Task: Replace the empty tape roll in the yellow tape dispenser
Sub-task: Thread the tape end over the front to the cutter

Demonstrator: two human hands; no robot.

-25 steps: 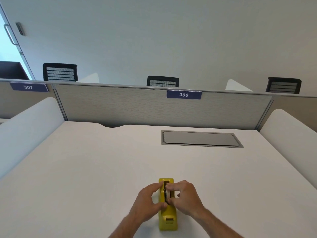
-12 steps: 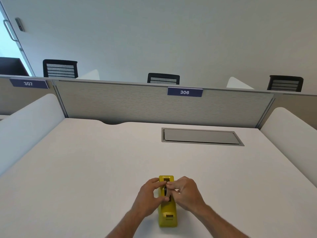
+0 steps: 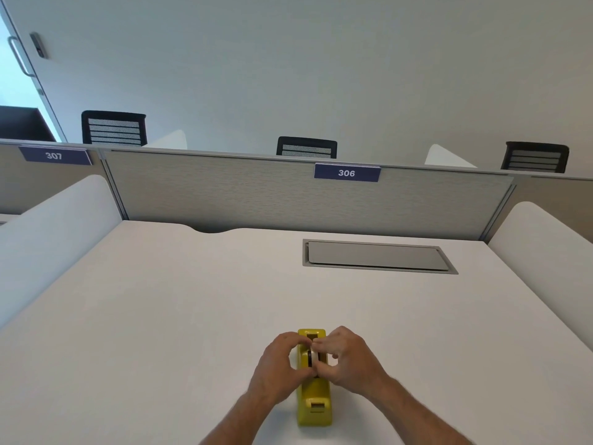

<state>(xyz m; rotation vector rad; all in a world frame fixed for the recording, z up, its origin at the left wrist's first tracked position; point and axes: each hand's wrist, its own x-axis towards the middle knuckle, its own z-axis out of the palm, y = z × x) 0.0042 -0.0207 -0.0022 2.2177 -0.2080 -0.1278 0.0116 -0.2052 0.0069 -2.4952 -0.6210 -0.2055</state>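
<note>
At the 6 o'clock edge of the white table [image 3: 160, 316], the yellow plastic tape dispenser [image 3: 313, 399] is flanked by the left hand [image 3: 278, 364] and right hand [image 3: 348, 359], both pinched on the pale tape roll [image 3: 313, 356] in its cradle, so replacement is judged unfinished.

A single wide-angle view looks from the person's head, forward and down across a white desk [image 3: 134, 316]. It faces the grey partition [image 3: 256, 194] at the desk's far edge, with the wall and chair backs [image 3: 114, 128] beyond. The desk's near part sits low in the frame, close to the camera, where both forearms enter from the bottom edge. No second view shares the scene.
</note>
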